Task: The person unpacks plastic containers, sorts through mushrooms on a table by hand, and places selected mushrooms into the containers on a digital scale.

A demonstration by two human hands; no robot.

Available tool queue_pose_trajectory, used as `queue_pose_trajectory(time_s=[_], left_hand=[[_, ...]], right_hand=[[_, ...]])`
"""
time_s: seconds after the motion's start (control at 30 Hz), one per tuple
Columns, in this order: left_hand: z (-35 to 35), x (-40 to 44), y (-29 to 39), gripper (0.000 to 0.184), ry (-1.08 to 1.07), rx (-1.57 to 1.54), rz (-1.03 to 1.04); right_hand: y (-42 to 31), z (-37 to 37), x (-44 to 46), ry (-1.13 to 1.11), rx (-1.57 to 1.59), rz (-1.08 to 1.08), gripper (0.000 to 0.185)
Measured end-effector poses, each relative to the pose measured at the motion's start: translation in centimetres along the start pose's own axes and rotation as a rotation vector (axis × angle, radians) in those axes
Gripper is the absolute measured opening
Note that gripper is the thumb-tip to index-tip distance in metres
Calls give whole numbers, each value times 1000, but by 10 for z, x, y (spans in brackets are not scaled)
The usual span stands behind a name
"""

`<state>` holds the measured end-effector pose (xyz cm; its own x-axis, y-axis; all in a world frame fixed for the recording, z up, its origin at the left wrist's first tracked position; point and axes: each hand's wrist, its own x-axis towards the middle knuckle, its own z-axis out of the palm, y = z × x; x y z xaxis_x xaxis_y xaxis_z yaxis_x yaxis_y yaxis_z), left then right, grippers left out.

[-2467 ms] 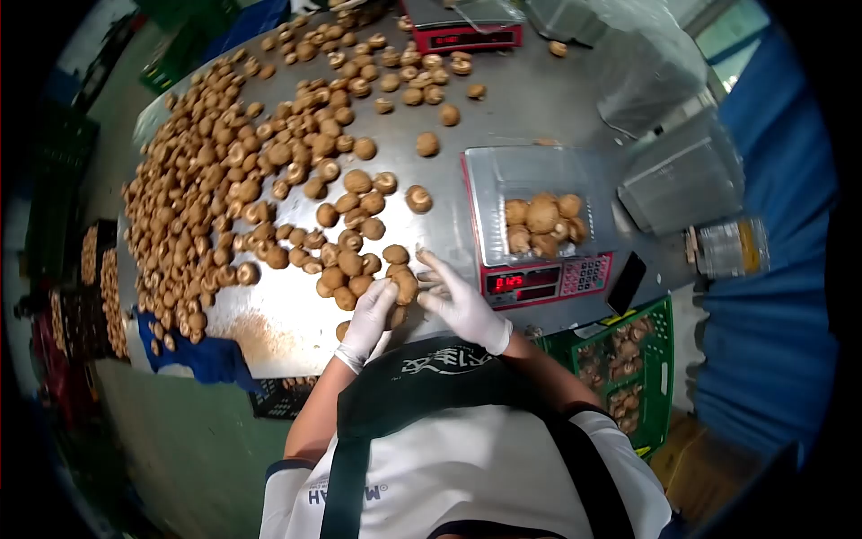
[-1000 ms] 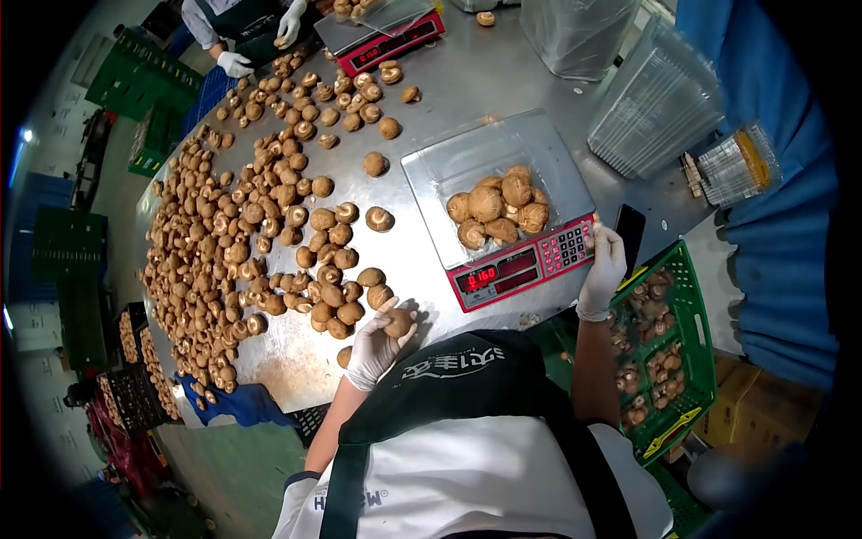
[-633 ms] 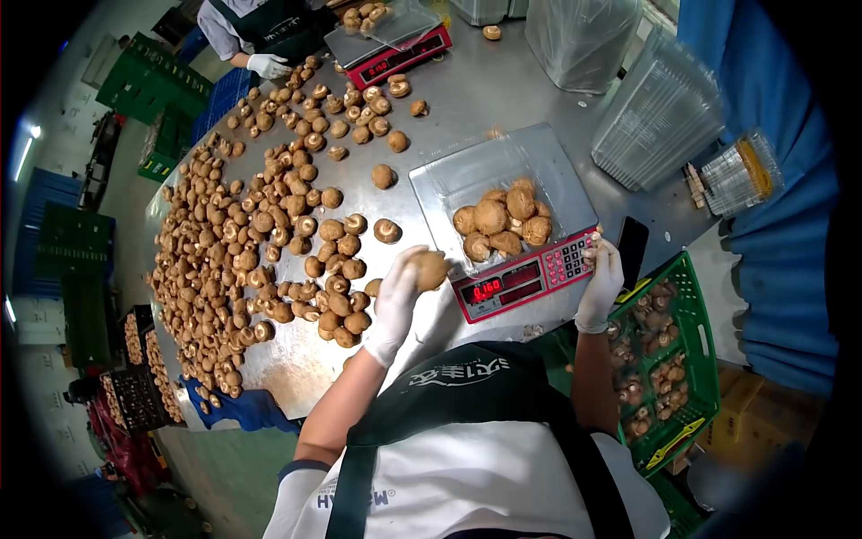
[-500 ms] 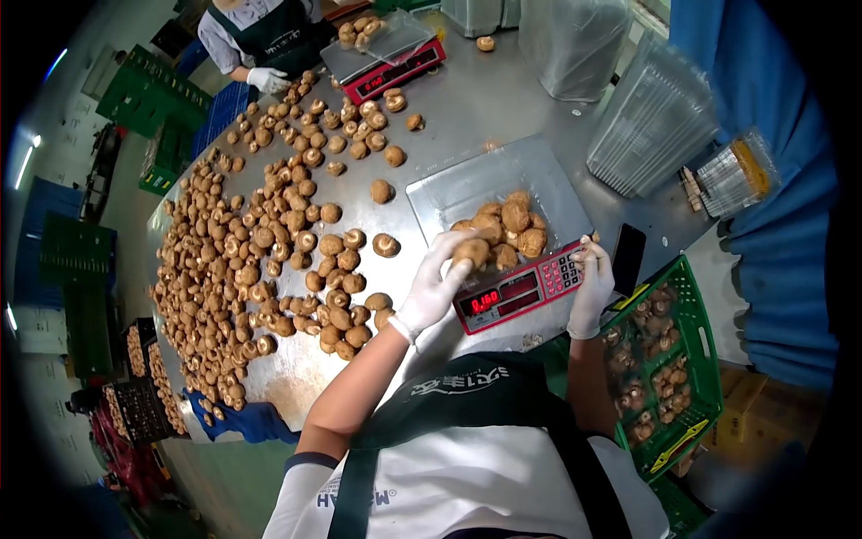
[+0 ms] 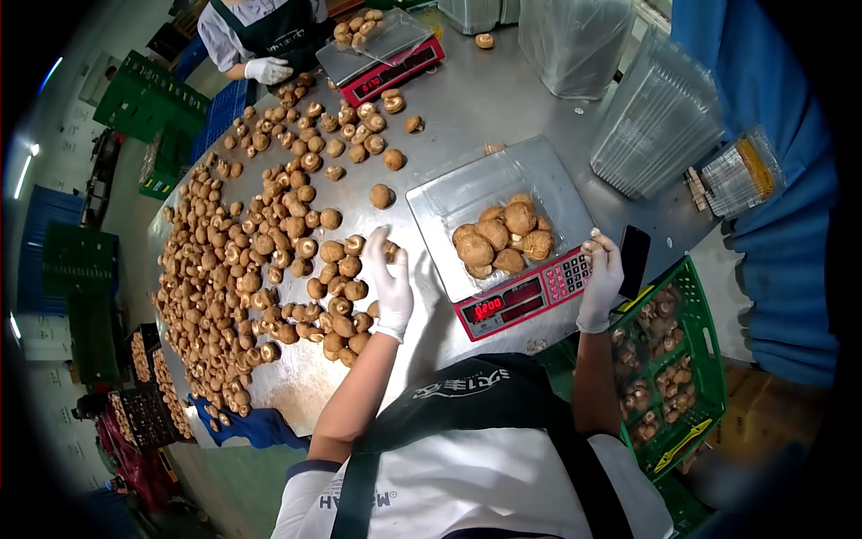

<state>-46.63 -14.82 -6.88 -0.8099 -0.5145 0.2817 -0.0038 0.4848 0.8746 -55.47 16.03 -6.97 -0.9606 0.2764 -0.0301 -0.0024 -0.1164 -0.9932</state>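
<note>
My left hand (image 5: 391, 292), in a white glove, is over the table with fingers apart around a single mushroom (image 5: 390, 251), partly hidden by the fingers. Whether it touches the mushroom I cannot tell. To its right, a clear plastic tray (image 5: 460, 199) holding several brown mushrooms (image 5: 492, 234) rests on the plate of a red digital scale (image 5: 503, 305), whose display reads 0.200. My right hand (image 5: 600, 283), also gloved, is beside the scale's keypad. Its fingertips are pinched together around something small and pale that I cannot make out.
A large spread of mushrooms (image 5: 224, 287) covers the table's left side. Stacked clear trays (image 5: 660, 117) stand at the back right, and a phone (image 5: 634, 256) lies beside the scale. A green crate (image 5: 714, 359) holds packed trays. Across the table, a co-worker's gloved hand (image 5: 268, 70) is near another scale (image 5: 395, 72).
My left hand has released a mushroom into the tray and moved left to a loose mushroom. The display went from 0.160 to 0.200. My right hand stays beside the keypad.
</note>
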Motion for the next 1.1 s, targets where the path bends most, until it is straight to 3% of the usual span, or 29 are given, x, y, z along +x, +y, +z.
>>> queue_pose_trajectory(time_s=[0.13, 0.2, 0.3, 0.57, 0.73, 0.77, 0.83, 0.9, 0.97, 1.03, 1.1], left_hand=[[-45, -19, -37, 40, 138, -132, -312], [-60, -23, -14, 40, 215, -230, -436], [-76, -41, -35, 37, 259, -330, -556], [-62, -24, -25, 36, 148, -386, -523], [-28, 20, -23, 39, -47, -457, -525], [-18, 30, -24, 42, -106, -521, -512], [-2, 53, -25, 49, -233, -331, -579], [24, 75, -51, 52, -315, -375, -525], [37, 90, -22, 60, -258, -573, -649], [42, 105, -2, 67, -251, -601, -753], [53, 115, -25, 72, -254, -724, -796]], right_hand=[[7, -20, 8, -1, 72, 27, 18], [7, -23, 6, 46, 25, 31, 18], [11, -25, 4, 41, 12, 13, 19], [4, -20, 3, 58, 4, 36, 24], [2, -9, 5, 53, 60, 11, 24], [4, -4, 7, 42, 63, -11, 23], [18, 5, 13, 27, 6, -170, 25], [20, 3, 18, -86, -286, -290, 22], [19, 7, 21, -143, -310, -427, 21], [-2, 23, 14, -143, -375, -431, 26], [-27, 37, 11, -243, -591, -511, 43]])
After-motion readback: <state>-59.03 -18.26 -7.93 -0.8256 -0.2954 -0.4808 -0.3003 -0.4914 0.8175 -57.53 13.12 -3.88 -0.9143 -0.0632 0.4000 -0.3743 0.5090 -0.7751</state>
